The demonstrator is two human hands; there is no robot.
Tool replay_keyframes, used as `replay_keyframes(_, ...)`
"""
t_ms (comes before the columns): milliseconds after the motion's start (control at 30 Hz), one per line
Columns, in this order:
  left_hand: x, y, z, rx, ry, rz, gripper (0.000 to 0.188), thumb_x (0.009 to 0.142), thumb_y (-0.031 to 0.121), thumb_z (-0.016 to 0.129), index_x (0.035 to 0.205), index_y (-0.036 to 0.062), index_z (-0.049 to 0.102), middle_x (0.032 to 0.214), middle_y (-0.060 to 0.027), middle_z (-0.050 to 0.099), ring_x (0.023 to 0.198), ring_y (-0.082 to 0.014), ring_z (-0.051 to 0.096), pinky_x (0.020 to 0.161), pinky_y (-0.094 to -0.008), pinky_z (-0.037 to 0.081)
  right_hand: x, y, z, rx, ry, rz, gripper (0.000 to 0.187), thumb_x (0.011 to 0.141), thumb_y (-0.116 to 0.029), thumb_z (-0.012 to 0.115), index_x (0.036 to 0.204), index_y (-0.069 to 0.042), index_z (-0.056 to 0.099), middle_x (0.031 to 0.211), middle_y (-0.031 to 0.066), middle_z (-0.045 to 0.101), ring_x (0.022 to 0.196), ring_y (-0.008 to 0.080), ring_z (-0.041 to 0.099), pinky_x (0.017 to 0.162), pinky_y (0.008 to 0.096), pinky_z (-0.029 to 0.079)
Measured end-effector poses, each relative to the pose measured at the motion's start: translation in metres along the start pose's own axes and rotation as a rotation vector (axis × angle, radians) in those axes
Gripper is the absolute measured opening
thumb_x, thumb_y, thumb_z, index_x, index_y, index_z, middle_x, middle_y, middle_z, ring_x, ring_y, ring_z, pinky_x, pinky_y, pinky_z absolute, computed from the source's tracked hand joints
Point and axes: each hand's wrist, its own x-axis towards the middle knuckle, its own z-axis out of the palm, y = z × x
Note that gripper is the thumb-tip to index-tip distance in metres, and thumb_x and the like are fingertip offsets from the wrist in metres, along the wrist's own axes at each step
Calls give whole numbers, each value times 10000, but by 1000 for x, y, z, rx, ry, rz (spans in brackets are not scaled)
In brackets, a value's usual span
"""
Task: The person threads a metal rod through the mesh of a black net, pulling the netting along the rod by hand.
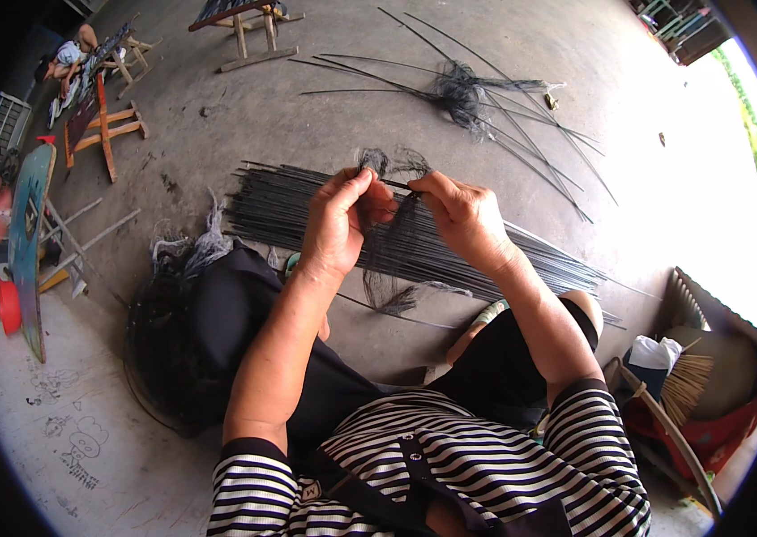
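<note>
Two fingertip pinches going: left hand and right hand both grip dark netting by its gathered top, the rest dangling above the black rods. Probably super light, soft and snaggy, so I'd hold that bunched edge. Farther out, another mesh tangle.

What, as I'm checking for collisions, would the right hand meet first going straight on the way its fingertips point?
Beyond the dark netting it pinches, the right hand would probably meet the left hand first, close by on its left; one view leaves their exact depth unclear.
</note>
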Motion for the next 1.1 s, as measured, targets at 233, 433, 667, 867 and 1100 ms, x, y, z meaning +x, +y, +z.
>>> replay_keyframes(233,-4,-14,9,-33,-128,-61,170,1133,221,684,1117,59,732,921,-84,801,810,-196,780,753,-363,658,5,-12,2,223,115,115,434,1005,39,657,1405,-128,678,815,167,710,752,371,760,675,446,612)
replay_keyframes(433,-3,2,-8,91,-281,-43,59,1063,53,694,1116,44,719,1017,-116,799,990,-218,792,888,-370,645,-1,7,-19,617,124,121,417,1081,28,642,1466,-105,732,848,29,703,767,135,649,664,292,523)
replay_keyframes(667,15,21,-90,-66,-48,-16,205,940,-72,653,1058,94,675,1127,-102,745,1089,-281,738,951,-408,609,-26,80,-76,700,293,461,364,1081,32,637,1396,-62,793,897,-26,698,787,37,576,668,211,431)
replay_keyframes(867,12,-39,-53,-137,-299,-235,382,1071,244,746,1424,98,729,1378,-116,784,1177,-213,735,996,-331,549,-21,41,-56,450,157,374,443,1048,43,627,1436,-114,772,893,-7,712,800,75,604,755,265,525)
replay_keyframes(1100,30,-26,-20,95,-99,74,139,1068,195,795,1163,102,835,1129,-66,841,941,-154,745,848,-312,587,-12,14,-56,173,36,111,515,1019,15,688,1486,-194,748,928,66,763,818,173,735,782,365,636)
